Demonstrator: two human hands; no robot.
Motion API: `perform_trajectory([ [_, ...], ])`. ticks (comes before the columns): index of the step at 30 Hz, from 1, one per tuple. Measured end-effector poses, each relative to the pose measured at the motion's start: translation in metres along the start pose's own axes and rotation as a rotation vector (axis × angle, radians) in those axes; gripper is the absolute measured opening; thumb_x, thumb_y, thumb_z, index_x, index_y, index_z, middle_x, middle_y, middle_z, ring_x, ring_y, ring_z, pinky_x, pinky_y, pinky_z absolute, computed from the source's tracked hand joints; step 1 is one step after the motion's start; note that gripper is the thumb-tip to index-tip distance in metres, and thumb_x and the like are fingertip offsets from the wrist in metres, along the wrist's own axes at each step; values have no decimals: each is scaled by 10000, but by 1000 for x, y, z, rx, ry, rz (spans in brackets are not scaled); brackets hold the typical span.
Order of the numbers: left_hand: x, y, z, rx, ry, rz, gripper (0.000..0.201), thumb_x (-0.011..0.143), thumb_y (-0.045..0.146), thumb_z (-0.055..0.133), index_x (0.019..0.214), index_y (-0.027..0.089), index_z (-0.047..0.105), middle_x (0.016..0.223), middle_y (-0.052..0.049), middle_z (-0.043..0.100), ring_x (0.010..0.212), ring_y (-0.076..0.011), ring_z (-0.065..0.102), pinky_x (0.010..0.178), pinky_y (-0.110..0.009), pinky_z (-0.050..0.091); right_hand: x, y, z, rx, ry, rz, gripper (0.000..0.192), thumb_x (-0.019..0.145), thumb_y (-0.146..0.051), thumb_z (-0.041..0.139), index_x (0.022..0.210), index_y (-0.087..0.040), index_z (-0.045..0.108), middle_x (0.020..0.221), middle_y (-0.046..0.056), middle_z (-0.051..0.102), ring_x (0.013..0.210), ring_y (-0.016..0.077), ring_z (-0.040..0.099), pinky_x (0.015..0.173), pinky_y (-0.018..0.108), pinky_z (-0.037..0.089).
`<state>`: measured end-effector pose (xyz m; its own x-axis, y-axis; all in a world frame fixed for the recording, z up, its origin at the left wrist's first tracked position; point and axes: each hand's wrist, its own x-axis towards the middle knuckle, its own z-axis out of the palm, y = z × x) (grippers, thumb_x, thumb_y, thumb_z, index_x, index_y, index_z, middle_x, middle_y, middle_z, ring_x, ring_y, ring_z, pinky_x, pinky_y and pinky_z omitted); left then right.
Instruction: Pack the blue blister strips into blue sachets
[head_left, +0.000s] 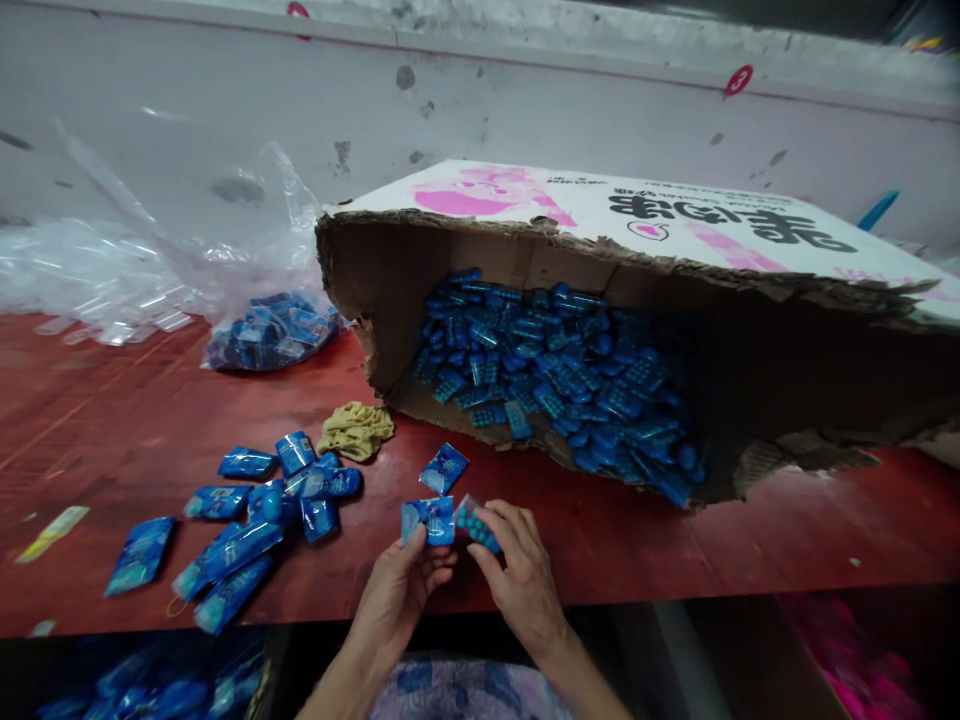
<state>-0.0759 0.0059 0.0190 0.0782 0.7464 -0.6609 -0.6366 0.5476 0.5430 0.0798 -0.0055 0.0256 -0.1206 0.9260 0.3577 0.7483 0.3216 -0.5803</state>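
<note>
Fingers of your left hand [401,590] pinch a blue packet [427,521] above the red table [675,540]; your right hand [517,570] clamps a blue strip [477,524], touching it just beside.

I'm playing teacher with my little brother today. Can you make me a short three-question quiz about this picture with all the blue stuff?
1. True or false: the cardboard box stands upright with its opening facing up.
2. What does the left hand hold? A) a yellow cloth B) a blue packet C) a clear bag
3. Fill in: the yellow cloth lies on the red ____.

Key
1. False. The box lies on its side, and blue pieces fill it.
2. B. It holds a blue packet; the right hand holds blue pieces at the packet's edge.
3. Table.
</note>
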Motion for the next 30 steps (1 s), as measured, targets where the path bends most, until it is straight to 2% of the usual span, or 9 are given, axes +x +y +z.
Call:
perform_trajectory([
  [4,0,2,-2,-12,69,-32,114,700,201,634,646,105,604,484,-32,625,524,-166,637,469,-223,498,-2,-1,-2,71,44,48,348,790,-175,527,1127,-258,510,1102,60,567,989,216,520,834,365,464],
  [9,-1,3,-2,-18,43,-73,164,718,242,614,643,98,599,504,-51,630,554,-188,647,478,-238,501,-1,4,1,43,23,71,341,783,-183,526,1117,-252,524,1097,64,578,994,221,530,844,371,451],
  [14,2,-1,-3,134,32,86,228,630,329,687,675,117,616,552,-57,658,550,-179,633,480,-241,483,4,15,9,-71,-31,175,382,783,-201,534,1161,-251,512,1181,89,549,1090,274,476,874,460,406],
  [17,2,-4,-1,272,38,184,264,611,344,695,712,103,657,601,-69,674,553,-159,616,499,-230,473,9,10,13,201,-5,312,473,784,-273,541,1241,-234,425,1224,107,514,1122,266,461,903,455,386],
  [20,-2,-5,4,389,-2,235,247,594,314,708,701,92,686,590,-74,669,543,-147,597,491,-205,447,17,1,19,688,-46,494,436,773,-306,523,1183,-184,437,934,71,629,812,188,604,713,325,487],
  [22,-4,-5,6,408,-30,253,248,579,304,717,718,100,694,592,-67,666,530,-139,584,470,-197,429,21,-2,24,925,-72,597,371,728,-326,557,1056,-167,489,710,7,605,594,145,580,551,258,470],
  [25,-4,-4,6,375,11,297,228,565,315,723,675,120,684,584,-39,648,517,-123,562,463,-190,417,24,0,29,1043,-50,651,344,671,-324,622,958,-172,508,624,-35,544,520,121,534,493,229,428],
  [28,1,-5,2,284,68,306,238,564,342,721,543,127,621,525,-11,598,504,-111,539,473,-191,416,21,1,33,1036,-43,627,343,674,-324,635,960,-182,508,606,-44,528,526,125,525,505,233,427],
  [30,4,-7,1,207,64,287,274,575,365,711,517,131,581,509,-3,581,485,-107,526,469,-203,418,18,0,36,1013,-49,609,330,696,-337,619,966,-186,504,583,-52,513,511,124,513,499,232,423],
])
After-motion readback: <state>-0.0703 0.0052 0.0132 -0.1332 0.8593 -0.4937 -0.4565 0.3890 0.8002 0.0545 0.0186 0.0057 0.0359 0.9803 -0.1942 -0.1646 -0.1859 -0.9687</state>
